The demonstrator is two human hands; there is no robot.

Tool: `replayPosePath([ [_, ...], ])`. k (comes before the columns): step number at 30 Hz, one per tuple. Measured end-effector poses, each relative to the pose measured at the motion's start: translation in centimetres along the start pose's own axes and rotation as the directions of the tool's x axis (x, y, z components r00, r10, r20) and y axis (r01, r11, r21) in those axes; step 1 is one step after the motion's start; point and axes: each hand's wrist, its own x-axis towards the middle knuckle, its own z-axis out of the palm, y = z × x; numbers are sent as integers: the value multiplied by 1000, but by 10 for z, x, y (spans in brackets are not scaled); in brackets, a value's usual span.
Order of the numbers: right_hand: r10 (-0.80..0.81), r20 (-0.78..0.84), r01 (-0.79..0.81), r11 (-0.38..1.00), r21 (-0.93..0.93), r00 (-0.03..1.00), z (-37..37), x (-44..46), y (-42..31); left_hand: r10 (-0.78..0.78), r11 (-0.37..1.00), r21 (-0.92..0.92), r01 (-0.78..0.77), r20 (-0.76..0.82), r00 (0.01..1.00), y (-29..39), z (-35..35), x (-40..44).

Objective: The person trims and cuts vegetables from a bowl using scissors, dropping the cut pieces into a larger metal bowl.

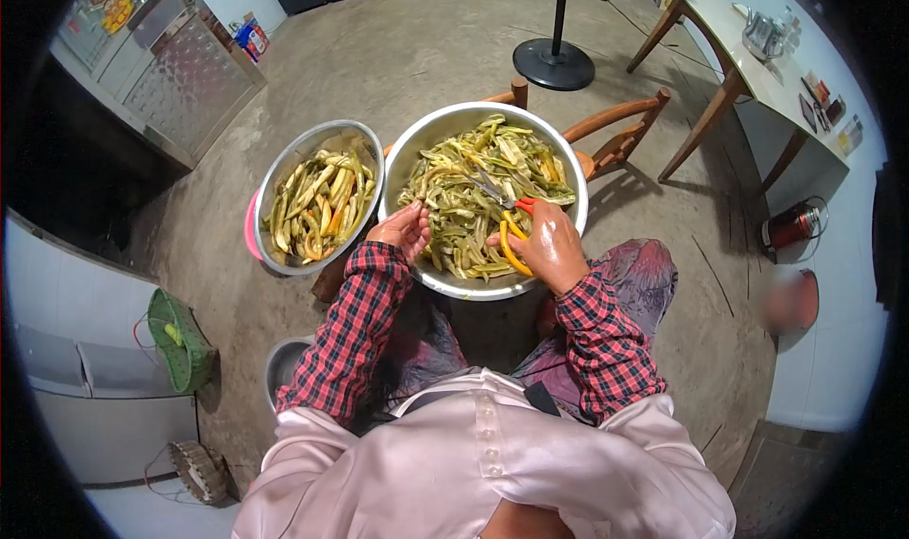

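A large metal basin (579,174) in front of me holds a heap of cut green-yellow vegetable strips (464,231), possibly pickled peppers. My right hand (554,250) grips scissors (512,243) with yellow and red handles, their blades apart over the heap. At the basin's left rim, my left hand (405,229) has its fingers pressed together on a vegetable strip, partly hidden by the fingertips. To the left, a smaller metal basin (268,174) contains longer, whole-looking vegetables (322,203), green to orange-brown.
Wooden chair parts (625,136) show behind the large basin. A pink basin (252,224) peeks out under the smaller one. Farther off are a black stand base (554,64) and a table (710,13) with a kettle. A green basket (180,340) sits at left.
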Motion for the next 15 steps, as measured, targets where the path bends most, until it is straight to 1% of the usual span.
replayPosePath([
  [4, -21, -23, 22, 998, 54, 1000, 0, 0, -1, -21, 999, -27, 22, 33, 999, -2, -7, 11],
  [7, -17, 95, -2, 980, 197, 995, 0, 1, -2, -27, 998, -47, 30, 65, 998, -2, -9, 14],
  [10, 28, 297, -98, 970, 223, 954, -9, 5, -13, -26, 998, -53, 34, 153, 988, 1, -6, 11],
  [11, -1, 268, -75, 959, 273, 964, -9, 3, -15, -21, 998, -62, 31, 162, 987, 1, -5, 11],
  [15, -36, 229, -30, 960, 279, 973, -7, 1, -18, -4, 995, -100, 26, 215, 977, 0, -1, 11],
])
